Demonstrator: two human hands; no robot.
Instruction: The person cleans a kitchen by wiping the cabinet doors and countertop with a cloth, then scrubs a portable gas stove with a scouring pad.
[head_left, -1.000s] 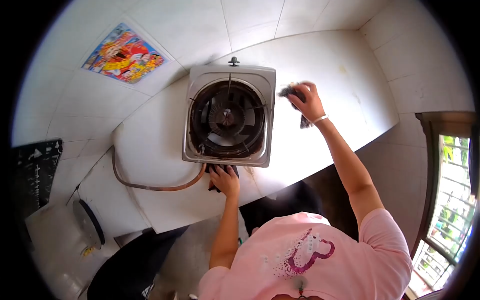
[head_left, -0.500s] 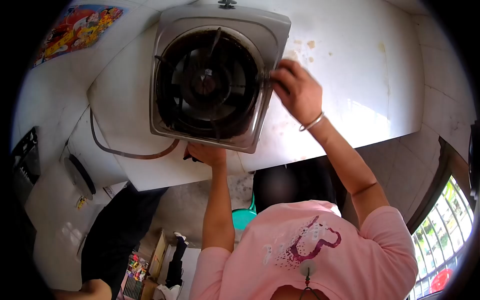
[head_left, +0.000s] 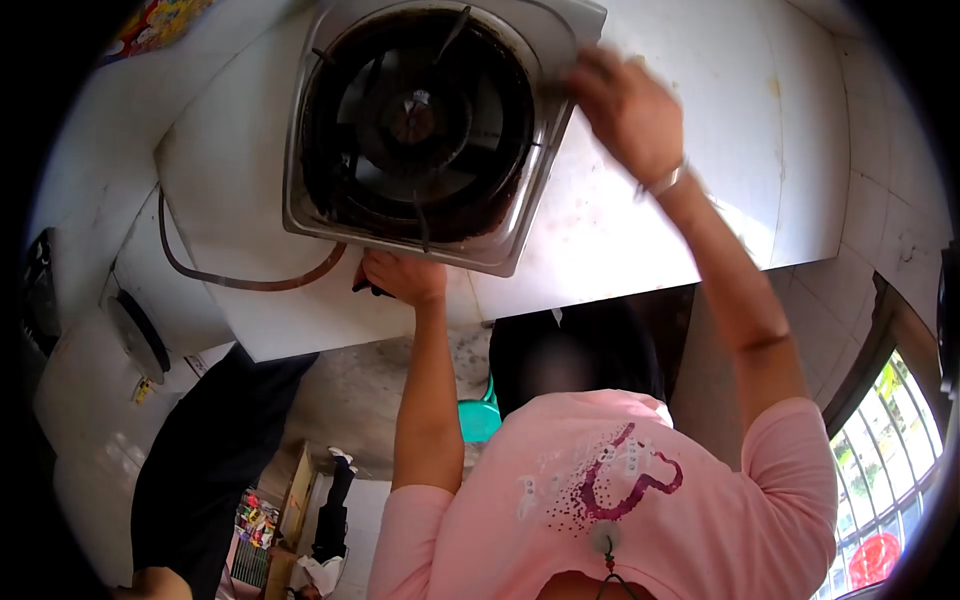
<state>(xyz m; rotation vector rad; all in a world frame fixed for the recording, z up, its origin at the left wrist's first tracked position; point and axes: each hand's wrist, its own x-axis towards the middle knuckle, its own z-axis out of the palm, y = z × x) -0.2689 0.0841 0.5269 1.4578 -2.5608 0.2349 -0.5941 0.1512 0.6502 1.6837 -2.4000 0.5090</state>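
A single-burner gas stove (head_left: pixel 505 258) with a steel top and a blackened round burner well sits on the white counter. My left hand (head_left: pixel 408 276) is at the stove's front edge, its fingers curled beside a small black part that sticks out beneath them. My right hand (head_left: pixel 632 112), blurred by motion, is at the right rim of the stove with its fingers bent together. A greyish smear shows at those fingertips, and I cannot tell what it is. The dark pan supports (head_left: pixel 424 225) stand around the burner head (head_left: pixel 413 118).
A brown gas hose (head_left: pixel 250 284) curves from the stove over the counter's left side. Below the counter edge (head_left: pixel 590 301) are a green basin (head_left: pixel 480 420) and a person's dark-clothed part (head_left: pixel 215 440) at left. A barred window (head_left: pixel 890 450) is at lower right.
The stove and counter sit higher in view as the camera has shifted. My right hand has moved outward and farther along the stove's right rim. My left hand stays at the front edge.
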